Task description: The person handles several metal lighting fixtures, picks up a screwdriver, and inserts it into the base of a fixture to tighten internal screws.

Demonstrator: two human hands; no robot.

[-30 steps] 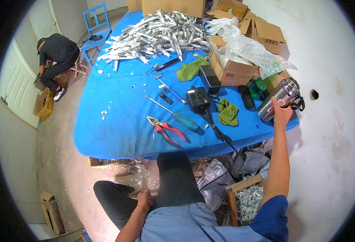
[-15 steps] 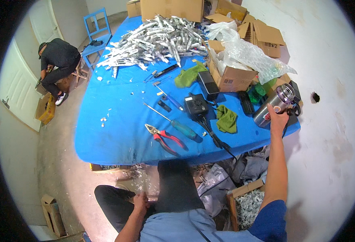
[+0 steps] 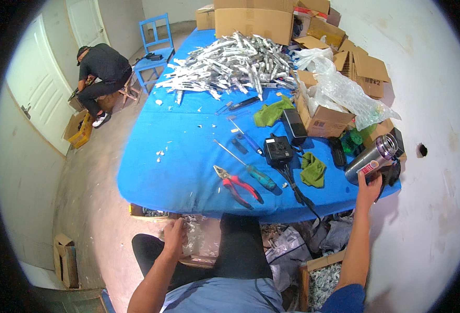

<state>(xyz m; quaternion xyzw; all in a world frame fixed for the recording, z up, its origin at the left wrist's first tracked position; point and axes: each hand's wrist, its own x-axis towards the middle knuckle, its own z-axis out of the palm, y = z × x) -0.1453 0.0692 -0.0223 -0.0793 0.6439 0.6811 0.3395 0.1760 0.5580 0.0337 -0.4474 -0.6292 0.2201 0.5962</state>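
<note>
Head view. The right hand (image 3: 371, 187) had shifted lower on the lidless steel flask (image 3: 372, 160), fingers part-curled against its near side, leaving it held one-handed just beyond them; the left hand (image 3: 174, 235) had risen nearer the blue-covered table (image 3: 154, 156), its grip indeterminable.

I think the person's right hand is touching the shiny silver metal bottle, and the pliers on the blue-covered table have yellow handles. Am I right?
Almost! The steel-nosed pliers have red handles, as the head view shows. The right hand is touching the shiny silver metal bottle, and the pliers are on the blue-covered table.
</note>
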